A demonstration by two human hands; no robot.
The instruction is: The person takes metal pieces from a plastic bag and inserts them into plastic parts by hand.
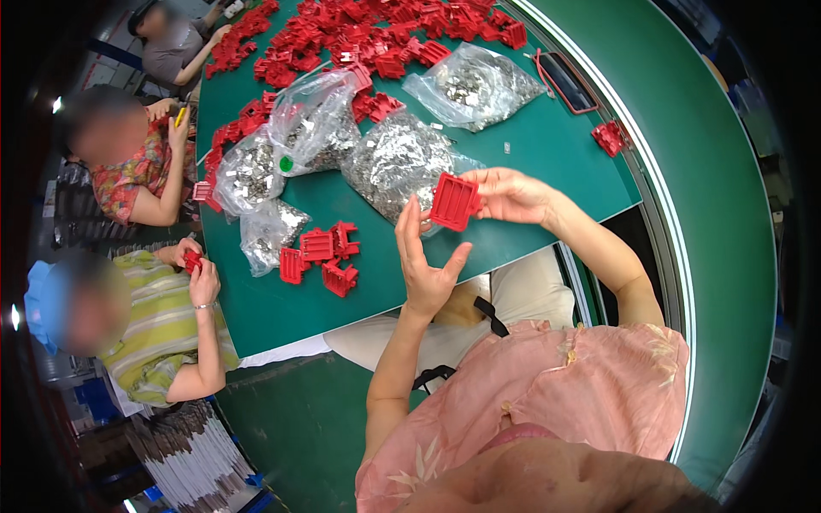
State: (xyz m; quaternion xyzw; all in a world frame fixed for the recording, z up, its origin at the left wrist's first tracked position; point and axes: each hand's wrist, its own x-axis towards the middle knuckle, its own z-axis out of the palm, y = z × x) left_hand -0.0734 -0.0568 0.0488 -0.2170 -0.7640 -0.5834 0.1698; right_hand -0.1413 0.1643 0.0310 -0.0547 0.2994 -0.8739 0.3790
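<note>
A red plastic part, a squarish frame with parallel slots [455, 203], is up over the near edge of the green table. My right hand [517, 195] pinches it by its right side between thumb and fingers. My left hand [425, 269] is beside its left edge, thumb spread away from the fingers; whether the fingertips touch the part is unclear. Several similar red parts [318, 246] lie in a small group left of my left hand. Just beyond my hands sits a clear plastic bag of small shiny metal pieces [398, 158].
More bags of metal pieces [475, 85] lie across the green table [282, 318]. A large heap of red parts [359, 38] covers the far end. To the right are a dark phone-like object [566, 81] and a lone red part [609, 138]. Co-workers sit along the left side.
</note>
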